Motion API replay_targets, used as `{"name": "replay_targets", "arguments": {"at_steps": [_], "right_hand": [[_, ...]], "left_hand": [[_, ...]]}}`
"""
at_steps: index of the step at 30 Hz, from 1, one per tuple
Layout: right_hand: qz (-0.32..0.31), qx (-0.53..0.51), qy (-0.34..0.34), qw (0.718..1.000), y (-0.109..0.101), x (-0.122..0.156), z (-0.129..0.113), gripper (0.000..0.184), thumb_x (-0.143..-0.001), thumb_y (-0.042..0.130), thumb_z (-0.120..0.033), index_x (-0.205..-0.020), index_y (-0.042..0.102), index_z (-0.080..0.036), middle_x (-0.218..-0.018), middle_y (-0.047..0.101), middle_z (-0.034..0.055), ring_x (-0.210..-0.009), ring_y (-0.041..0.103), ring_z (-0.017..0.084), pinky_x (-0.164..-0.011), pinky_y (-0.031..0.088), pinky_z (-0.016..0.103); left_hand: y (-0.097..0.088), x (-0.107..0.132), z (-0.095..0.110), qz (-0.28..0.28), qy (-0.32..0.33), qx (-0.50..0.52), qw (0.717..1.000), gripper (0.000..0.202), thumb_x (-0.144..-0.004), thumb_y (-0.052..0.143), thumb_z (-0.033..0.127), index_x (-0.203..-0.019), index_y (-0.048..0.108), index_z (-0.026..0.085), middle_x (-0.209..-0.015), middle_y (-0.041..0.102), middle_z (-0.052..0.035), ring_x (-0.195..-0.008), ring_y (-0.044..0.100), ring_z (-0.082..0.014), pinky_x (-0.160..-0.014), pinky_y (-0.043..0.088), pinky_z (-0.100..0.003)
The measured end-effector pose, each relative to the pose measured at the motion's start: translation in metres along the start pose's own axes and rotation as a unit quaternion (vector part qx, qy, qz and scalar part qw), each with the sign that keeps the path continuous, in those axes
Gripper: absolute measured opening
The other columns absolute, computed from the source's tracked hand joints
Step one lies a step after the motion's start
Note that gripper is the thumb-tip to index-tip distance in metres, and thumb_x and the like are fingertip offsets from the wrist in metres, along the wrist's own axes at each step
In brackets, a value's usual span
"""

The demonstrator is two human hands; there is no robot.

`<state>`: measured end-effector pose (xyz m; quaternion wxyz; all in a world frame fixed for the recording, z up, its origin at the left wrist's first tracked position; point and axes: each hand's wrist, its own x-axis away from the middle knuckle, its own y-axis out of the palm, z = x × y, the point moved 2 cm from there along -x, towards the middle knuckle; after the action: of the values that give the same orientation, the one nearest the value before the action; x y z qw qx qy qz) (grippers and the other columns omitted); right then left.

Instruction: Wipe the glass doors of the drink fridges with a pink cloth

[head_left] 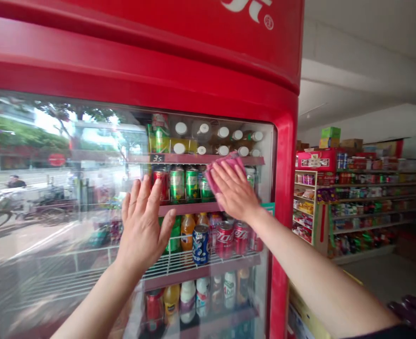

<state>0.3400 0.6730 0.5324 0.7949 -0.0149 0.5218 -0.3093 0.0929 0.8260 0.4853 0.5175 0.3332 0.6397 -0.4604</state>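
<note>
My right hand (234, 188) holds a folded pink cloth (211, 182) against the glass door (98, 263) of a red drinks fridge, its fingers laid long over the cloth. Lower and to the left, my left hand (142, 223) is open with fingers and thumb apart and nothing in it. Its palm faces the same glass; whether it touches the pane I cannot tell. Behind the glass stand green cans (191, 183), a blue Pepsi can (200, 245), red cans (224, 239) and, lower down, several bottles (188, 301). The cloth and right hand hide part of the can row.
The fridge's red frame (283, 226) runs down the door's right side. Further right, shop shelves (373, 202) hold many packaged goods. Street, trees and a parked cycle show as reflections in the left of the glass. A dark purple object (414, 310) is at the lower right.
</note>
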Motion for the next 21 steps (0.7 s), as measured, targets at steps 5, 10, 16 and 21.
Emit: {"name": "replay_targets", "arguments": {"at_steps": [5,10,16,21], "right_hand": [[0.089,0.025,0.311,0.946,0.021,0.009,-0.006,0.081,-0.109,0.044,-0.035,-0.180,0.018,-0.006,-0.188,0.022,0.0187,-0.176,0.018,0.038,-0.141,0.021,0.068],[0.112,0.001,0.317,0.942,0.033,-0.053,-0.094,0.087,-0.108,0.045,-0.038,-0.181,0.011,-0.007,-0.188,0.020,0.0201,-0.176,0.017,0.042,-0.140,0.019,0.072],[0.083,-0.083,0.111,0.987,0.033,-0.128,-0.187,0.085,-0.108,0.052,-0.038,-0.181,0.019,-0.012,-0.189,0.019,0.0112,-0.177,0.015,0.035,-0.145,0.010,0.064],[0.038,-0.073,-0.070,0.994,0.023,-0.128,-0.176,0.078,-0.110,0.051,-0.040,-0.180,0.025,-0.015,-0.189,0.021,0.0057,-0.178,0.012,0.028,-0.147,0.004,0.055]], "left_hand": [[-0.032,0.011,-0.044,0.009,-0.013,-0.032,0.999,0.081,-0.112,0.051,0.050,-0.182,0.016,0.030,-0.189,0.021,-0.0136,-0.177,0.015,-0.0390,-0.141,0.018,-0.065],[-0.054,0.023,-0.078,0.023,-0.027,-0.056,0.998,0.079,-0.113,0.050,0.049,-0.182,0.017,0.030,-0.189,0.022,-0.0132,-0.177,0.017,-0.0370,-0.140,0.022,-0.064],[-0.063,0.023,-0.091,0.017,-0.040,-0.067,0.997,0.078,-0.113,0.049,0.051,-0.182,0.018,0.030,-0.189,0.023,-0.0130,-0.177,0.017,-0.0368,-0.141,0.021,-0.064],[-0.068,0.020,-0.084,0.017,-0.023,-0.059,0.998,0.077,-0.114,0.048,0.051,-0.182,0.018,0.028,-0.189,0.022,-0.0140,-0.177,0.016,-0.0369,-0.140,0.021,-0.064]]}}
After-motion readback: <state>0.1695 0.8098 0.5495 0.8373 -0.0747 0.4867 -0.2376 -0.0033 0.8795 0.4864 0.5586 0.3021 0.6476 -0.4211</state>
